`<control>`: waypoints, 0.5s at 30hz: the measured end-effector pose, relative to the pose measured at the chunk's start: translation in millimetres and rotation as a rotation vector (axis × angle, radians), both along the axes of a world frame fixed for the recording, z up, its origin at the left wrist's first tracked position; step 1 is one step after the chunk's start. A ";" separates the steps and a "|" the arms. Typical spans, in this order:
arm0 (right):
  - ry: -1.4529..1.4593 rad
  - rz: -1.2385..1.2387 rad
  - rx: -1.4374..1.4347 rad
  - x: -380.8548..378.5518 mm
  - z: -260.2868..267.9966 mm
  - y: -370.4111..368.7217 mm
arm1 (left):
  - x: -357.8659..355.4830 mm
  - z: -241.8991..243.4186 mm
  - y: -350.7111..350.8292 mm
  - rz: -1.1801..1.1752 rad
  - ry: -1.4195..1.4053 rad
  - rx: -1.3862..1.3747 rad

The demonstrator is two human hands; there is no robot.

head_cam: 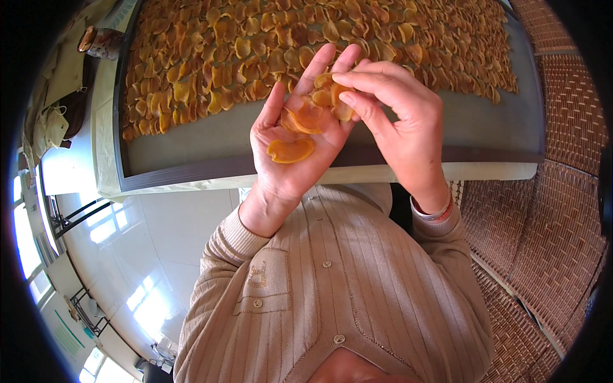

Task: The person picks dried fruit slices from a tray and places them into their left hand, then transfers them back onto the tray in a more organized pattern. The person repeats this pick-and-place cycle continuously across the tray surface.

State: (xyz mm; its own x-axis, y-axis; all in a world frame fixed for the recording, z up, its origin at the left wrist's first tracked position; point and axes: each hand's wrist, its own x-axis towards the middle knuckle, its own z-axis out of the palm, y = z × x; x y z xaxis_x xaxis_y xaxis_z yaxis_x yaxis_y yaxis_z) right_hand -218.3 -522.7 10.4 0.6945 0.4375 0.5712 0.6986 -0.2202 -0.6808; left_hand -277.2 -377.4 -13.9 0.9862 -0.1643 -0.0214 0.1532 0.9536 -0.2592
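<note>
My left hand is palm up above the near side of a framed mesh screen, its fingers pointing away from me. Several thin, curled orange-brown dried slices lie in its palm. With thumb and forefinger, my right hand pinches one slice at the base of the left fingers. On the screen, many similar dried slices sit in close rows over the far and middle parts. A bare strip of mesh runs along the near edge.
The screen's dark frame rests on a cloth-covered table. A jar stands by its left side, near a bag. Woven brown panels flank the right. Shiny floor tiles show at the lower left.
</note>
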 end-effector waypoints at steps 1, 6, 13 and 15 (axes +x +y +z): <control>-0.032 -0.023 -0.004 -0.6 1.6 3.6 | 0.0 0.7 0.1 0.009 0.017 0.029; -0.084 0.102 -0.109 -22.2 15.2 13.9 | 0.8 -2.1 -0.3 0.055 -0.014 0.157; -0.269 0.145 -0.263 -35.1 0.2 26.5 | 1.4 1.2 -5.2 0.090 -0.024 0.308; -0.260 0.159 -0.292 -36.2 3.4 23.0 | 1.5 1.6 -3.8 0.082 -0.015 0.289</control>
